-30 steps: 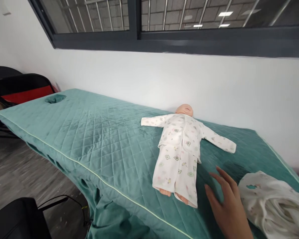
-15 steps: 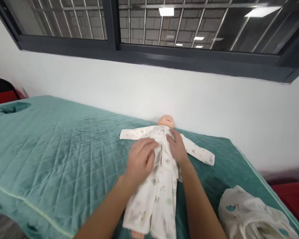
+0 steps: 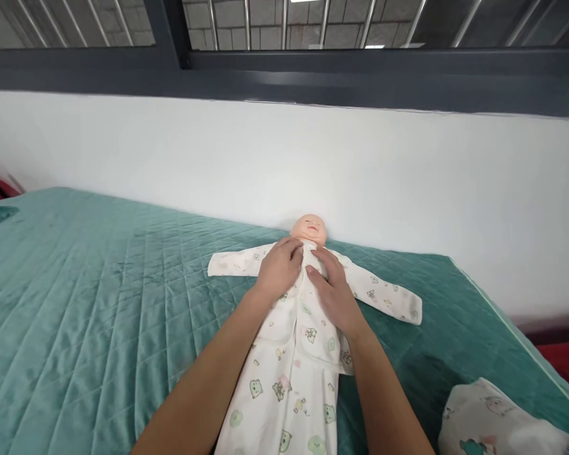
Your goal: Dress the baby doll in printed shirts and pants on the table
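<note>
A baby doll [image 3: 308,227] lies on its back on a green quilted bed [image 3: 99,291], its head toward the white wall. It wears a white printed baby suit [image 3: 289,373] with the sleeves spread out to both sides. My left hand [image 3: 279,268] rests on the doll's upper chest near the collar, fingers curled onto the cloth. Beside it, my right hand [image 3: 332,291] lies on the chest with its fingers stretched toward the neckline. I cannot tell whether either hand pinches the fabric.
A bundle of white printed cloth [image 3: 497,423] lies on the bed at the lower right. The white wall [image 3: 360,164] and a dark window frame [image 3: 284,69] run behind the bed. The bed's right edge drops off near something red [image 3: 564,366].
Both hands came in onto the doll and moved up from its belly to the collar. The view shifted right and closer to the doll.
</note>
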Demonstrator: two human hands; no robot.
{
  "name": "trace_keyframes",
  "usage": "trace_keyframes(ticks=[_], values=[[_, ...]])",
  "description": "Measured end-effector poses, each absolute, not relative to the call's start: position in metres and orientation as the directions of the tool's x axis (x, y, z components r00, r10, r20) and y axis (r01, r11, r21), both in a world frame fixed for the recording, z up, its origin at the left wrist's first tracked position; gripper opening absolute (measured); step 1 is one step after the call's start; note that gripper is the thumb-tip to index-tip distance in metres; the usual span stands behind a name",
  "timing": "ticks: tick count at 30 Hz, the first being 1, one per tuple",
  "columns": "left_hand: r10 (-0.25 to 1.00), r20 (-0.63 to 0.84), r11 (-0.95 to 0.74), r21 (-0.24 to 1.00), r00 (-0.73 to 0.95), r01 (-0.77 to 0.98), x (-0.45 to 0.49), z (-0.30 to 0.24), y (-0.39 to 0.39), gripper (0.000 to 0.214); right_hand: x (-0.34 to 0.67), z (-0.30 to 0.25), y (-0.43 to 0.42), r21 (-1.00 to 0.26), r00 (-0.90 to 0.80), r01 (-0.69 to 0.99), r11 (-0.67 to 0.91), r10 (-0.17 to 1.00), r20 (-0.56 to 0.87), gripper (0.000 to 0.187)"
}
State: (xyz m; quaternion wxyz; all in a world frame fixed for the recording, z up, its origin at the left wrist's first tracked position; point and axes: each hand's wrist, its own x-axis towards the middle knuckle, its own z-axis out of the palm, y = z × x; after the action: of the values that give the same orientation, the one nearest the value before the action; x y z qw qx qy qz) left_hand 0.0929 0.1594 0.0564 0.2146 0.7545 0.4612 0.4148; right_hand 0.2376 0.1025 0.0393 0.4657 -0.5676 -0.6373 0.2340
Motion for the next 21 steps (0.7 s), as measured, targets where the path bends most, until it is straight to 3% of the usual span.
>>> trace_keyframes(ticks=[21], values=[[0.861,0.421,-0.509,0.721,0.286,0.47,0.089,0.0544,0.1622,0.038,0.236,0.04,0.1048,-0.811,0.088,0.544,0.217,0.946,0.312,0.048]])
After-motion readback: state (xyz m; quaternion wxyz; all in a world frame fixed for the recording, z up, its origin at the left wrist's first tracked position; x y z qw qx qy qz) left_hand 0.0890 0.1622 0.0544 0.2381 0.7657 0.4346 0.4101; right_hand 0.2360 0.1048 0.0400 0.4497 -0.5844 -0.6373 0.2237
